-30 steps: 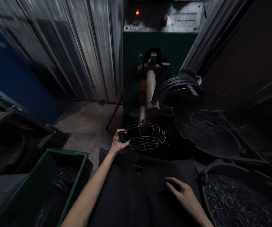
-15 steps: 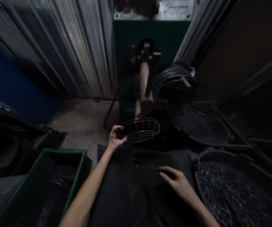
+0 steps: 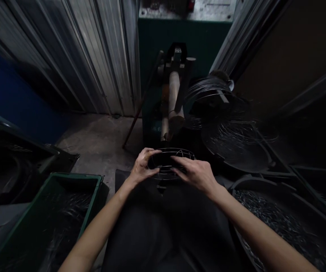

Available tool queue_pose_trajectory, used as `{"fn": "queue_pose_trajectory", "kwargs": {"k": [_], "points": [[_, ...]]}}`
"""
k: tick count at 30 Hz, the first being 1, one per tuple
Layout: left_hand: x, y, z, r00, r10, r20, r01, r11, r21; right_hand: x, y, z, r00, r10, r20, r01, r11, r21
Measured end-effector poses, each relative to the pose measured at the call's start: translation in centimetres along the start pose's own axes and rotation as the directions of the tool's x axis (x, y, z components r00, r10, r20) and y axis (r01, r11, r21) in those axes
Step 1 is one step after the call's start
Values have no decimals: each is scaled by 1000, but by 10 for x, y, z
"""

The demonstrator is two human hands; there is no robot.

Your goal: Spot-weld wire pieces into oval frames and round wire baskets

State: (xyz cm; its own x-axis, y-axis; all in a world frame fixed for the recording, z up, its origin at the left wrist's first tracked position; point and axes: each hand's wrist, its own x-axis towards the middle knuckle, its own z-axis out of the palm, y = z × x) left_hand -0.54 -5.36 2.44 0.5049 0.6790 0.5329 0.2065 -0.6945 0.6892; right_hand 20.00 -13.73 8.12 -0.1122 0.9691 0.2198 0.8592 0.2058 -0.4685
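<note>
Nearest us a dark cloth [image 3: 165, 226] covers the lap, with a green crate [image 3: 75, 211] at our left and a round tub of small metal bits [image 3: 279, 223] at our right. Just past the cloth both hands meet on a wire cage [image 3: 171, 162], a round open basket of thin rods that sits right under the machine's arm. Our left hand [image 3: 142, 166] curls closed around the cage's left rim, thumb on top. Our right hand [image 3: 197, 174] lies over the near right side, fingers half bent across the top wires; whether it truly grips them we cannot tell. We judge the cage light and fairly stiff but springy, its thin bare wire easy to bend if squeezed mid-span, so the rim ring is the best hold. Beyond stand the green welding machine [image 3: 180, 49] and coils of wire [image 3: 211, 94]
</note>
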Motion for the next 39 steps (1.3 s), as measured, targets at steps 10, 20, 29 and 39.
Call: {"fn": "queue_pose_trajectory", "kwargs": {"k": [10,20,29,39], "points": [[8,-4,2,1000,19,-1,-19,999,-39,0,10,2,949,-316,20,296,862,-413],[5,-15,17,997,-37,-69,39,999,22,4,20,16,829,-540,-142,336,685,-646],[5,-22,18,994,-32,-101,35,999,33,12,18,19,736,-659,-155,331,550,-767],[17,-46,19,994,2,-107,-6,999,-34,26,25,26,695,-697,-177,342,537,-771]]}}
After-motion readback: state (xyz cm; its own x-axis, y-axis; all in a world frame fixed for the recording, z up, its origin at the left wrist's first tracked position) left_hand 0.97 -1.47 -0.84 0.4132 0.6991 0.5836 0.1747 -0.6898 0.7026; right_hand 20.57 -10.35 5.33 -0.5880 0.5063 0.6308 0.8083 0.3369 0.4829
